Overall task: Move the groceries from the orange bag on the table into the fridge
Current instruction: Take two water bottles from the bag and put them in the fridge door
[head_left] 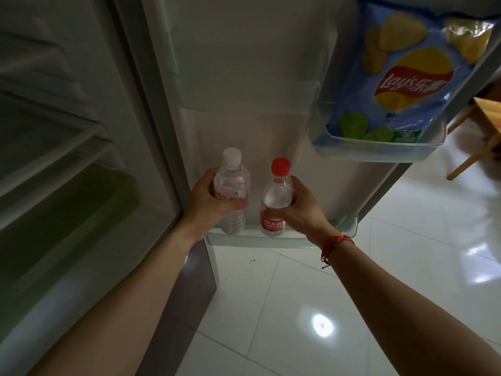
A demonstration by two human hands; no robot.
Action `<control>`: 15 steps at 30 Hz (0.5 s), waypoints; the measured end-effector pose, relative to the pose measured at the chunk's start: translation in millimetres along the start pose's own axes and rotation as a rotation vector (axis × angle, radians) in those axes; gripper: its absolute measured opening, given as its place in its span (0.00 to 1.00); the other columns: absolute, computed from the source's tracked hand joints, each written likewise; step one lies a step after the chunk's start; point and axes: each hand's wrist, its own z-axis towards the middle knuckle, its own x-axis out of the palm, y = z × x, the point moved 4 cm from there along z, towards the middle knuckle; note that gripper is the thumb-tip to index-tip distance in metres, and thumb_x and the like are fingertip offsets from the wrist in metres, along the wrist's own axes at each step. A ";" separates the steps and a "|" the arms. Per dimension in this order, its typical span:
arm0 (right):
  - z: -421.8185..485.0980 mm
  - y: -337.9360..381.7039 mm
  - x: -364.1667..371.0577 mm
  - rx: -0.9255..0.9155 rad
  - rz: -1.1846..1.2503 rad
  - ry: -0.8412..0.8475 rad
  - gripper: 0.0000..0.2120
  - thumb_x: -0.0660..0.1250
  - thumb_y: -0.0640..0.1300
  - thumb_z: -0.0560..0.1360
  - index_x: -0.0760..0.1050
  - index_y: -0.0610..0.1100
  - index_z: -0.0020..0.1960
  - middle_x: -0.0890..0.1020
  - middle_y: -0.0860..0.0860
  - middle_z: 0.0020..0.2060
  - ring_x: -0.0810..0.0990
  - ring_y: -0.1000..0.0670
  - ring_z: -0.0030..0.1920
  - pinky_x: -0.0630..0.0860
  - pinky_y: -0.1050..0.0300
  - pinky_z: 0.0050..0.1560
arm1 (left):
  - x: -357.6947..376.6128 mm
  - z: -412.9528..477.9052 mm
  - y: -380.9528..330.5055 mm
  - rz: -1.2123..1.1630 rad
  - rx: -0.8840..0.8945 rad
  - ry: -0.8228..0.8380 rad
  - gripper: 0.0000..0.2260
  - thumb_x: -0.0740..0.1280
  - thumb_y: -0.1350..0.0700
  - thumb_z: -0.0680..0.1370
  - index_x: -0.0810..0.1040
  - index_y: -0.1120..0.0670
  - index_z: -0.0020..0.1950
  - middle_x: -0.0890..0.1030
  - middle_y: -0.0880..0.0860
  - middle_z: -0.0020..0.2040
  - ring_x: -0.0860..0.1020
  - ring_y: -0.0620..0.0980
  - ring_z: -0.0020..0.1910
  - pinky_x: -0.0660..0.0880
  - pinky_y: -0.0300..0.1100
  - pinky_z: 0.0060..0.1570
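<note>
Fridge (81, 131) is open, its glass shelves dark on the left and the door (244, 77) swung out ahead of me. Chips (401, 77) sit upright at the right end of the upper door bin (379, 153), already stowed I'd say. The orange bag and the table aren't in view. A wooden leg (471, 156) at far right may belong to the table, can't tell.

The bottom door shelf (271, 241) takes two bottles. White-cap bottle (233, 191) is at the left end and red-cap bottle (276, 202) just beside it toward the middle. Both are upright with bases behind the front lip. Can't tell if they're fully seated.

My left hand (208, 202) is wrapped round the white-cap bottle at mid-body. My right hand (303, 207) grips the red-cap bottle near the shoulder from the right. Holding by the body makes sense: they're tall, narrow and tippy, and the lip is low. Side by side at the left end fits both.

Nothing blocks the shelf. The bin overhangs up and to the right, well apart from the caps. Red bracelet (336, 245) on my right wrist. Placing looks about done; letting go is next.
</note>
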 end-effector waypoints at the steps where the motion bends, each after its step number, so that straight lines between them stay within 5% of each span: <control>1: 1.2 -4.2 -1.1 0.005 -0.004 0.001 0.37 0.83 0.42 0.64 0.70 0.51 0.68 0.82 0.51 0.57 0.81 0.47 0.58 0.78 0.51 0.58 | 3.3 1.8 3.9 -0.001 -0.009 0.005 0.28 0.80 0.65 0.65 0.75 0.50 0.61 0.83 0.47 0.50 0.82 0.41 0.48 0.77 0.34 0.44; 6: 3.4 -26.5 -15.8 0.029 -0.023 -0.012 0.35 0.83 0.43 0.64 0.72 0.51 0.66 0.83 0.52 0.56 0.82 0.50 0.56 0.79 0.51 0.58 | 23.5 14.5 19.3 0.018 -0.036 0.065 0.32 0.82 0.61 0.63 0.75 0.50 0.63 0.84 0.49 0.54 0.82 0.47 0.54 0.79 0.46 0.54; 11: 0.5 -46.7 -39.0 0.063 -0.052 -0.057 0.36 0.83 0.47 0.62 0.72 0.52 0.66 0.83 0.54 0.55 0.83 0.50 0.56 0.79 0.53 0.57 | 52.4 17.2 27.3 0.004 -0.049 0.075 0.28 0.80 0.67 0.64 0.77 0.48 0.57 0.84 0.46 0.49 0.82 0.41 0.48 0.77 0.33 0.43; 15: -1.6 -60.7 -59.1 0.097 -0.022 -0.110 0.44 0.80 0.55 0.52 0.73 0.53 0.66 0.83 0.54 0.56 0.83 0.49 0.56 0.80 0.46 0.61 | 79.5 18.9 33.7 0.012 -0.064 0.091 0.30 0.79 0.70 0.63 0.75 0.50 0.59 0.82 0.45 0.49 0.81 0.35 0.43 0.75 0.28 0.39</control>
